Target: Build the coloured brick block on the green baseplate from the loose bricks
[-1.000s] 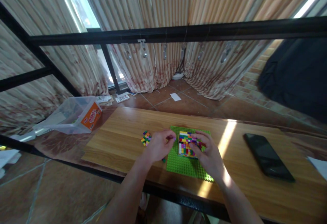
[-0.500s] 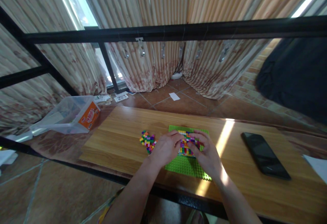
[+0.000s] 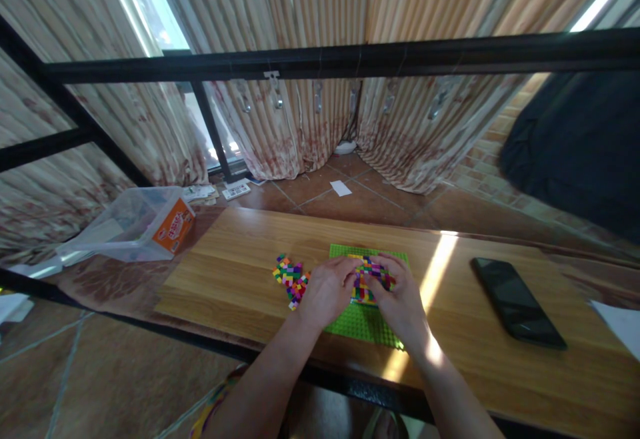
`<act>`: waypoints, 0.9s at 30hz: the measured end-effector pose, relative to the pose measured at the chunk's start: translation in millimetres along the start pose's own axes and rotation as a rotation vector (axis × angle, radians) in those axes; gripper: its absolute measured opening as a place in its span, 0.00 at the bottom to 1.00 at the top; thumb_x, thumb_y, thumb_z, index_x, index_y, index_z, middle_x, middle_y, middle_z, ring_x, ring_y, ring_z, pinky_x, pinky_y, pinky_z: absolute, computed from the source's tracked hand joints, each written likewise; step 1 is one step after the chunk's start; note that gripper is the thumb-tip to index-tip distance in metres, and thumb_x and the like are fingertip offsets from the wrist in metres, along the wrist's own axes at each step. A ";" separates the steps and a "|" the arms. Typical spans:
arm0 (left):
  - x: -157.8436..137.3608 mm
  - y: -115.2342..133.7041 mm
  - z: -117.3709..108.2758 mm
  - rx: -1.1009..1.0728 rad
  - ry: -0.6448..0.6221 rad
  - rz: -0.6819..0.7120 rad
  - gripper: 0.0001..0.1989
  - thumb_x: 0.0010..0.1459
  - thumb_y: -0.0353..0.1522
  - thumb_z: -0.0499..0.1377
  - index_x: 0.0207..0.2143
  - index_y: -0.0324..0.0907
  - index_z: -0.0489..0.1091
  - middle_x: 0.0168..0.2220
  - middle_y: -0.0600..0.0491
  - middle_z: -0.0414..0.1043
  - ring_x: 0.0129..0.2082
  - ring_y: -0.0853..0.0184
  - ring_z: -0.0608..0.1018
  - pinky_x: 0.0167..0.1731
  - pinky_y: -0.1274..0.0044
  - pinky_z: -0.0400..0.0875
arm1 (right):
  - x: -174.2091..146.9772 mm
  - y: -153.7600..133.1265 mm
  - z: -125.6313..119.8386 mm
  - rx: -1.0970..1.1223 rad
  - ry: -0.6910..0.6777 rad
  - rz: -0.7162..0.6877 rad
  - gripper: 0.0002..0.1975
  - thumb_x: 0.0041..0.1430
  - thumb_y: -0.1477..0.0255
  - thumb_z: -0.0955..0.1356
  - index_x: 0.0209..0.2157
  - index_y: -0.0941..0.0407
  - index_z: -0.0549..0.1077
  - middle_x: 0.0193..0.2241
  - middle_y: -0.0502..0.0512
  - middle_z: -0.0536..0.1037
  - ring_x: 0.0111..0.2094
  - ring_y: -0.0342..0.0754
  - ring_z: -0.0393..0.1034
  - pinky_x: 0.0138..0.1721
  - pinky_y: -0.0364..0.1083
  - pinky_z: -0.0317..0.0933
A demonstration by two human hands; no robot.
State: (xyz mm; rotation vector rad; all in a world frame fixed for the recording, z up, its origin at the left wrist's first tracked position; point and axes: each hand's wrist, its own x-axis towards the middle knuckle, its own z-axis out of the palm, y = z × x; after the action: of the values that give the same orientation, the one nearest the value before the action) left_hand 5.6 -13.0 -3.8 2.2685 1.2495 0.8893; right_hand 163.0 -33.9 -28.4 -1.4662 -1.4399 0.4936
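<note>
Since a second ago the left hand (image 3: 327,291) has moved from beside the loose bricks (image 3: 291,275) onto the brick block (image 3: 367,280), meeting the right hand (image 3: 400,302). Work now centres on the block, seated on the green baseplate (image 3: 363,322). Both hands' fingers curl together, pressing its top; no brick visibly pinched.

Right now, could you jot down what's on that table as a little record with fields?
Left hand: left hand rests on the brick block's left edge
Right hand: right hand covers the block's right side
Brick block: multicoloured brick block sits on the green baseplate
Loose bricks: small loose bricks lie left of the baseplate
Phone: black phone lies face up, far right
Surface: wooden table
Box: clear plastic box, far left
</note>
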 end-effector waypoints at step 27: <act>-7.1 -0.7 4.5 -0.017 0.074 -0.041 0.16 0.59 0.27 0.56 0.48 0.45 0.73 0.45 0.52 0.79 0.44 0.65 0.79 0.49 0.72 0.72 | 1.8 -5.2 15.8 -0.083 0.105 0.065 0.14 0.48 0.67 0.68 0.37 0.56 0.77 0.45 0.62 0.71 0.48 0.59 0.67 0.52 0.61 0.60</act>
State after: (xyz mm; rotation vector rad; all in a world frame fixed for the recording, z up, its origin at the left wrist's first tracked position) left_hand 5.5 -18.9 -9.9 2.2073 1.3099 0.9728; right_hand 147.6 -27.6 -30.3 -1.5856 -1.3478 0.3946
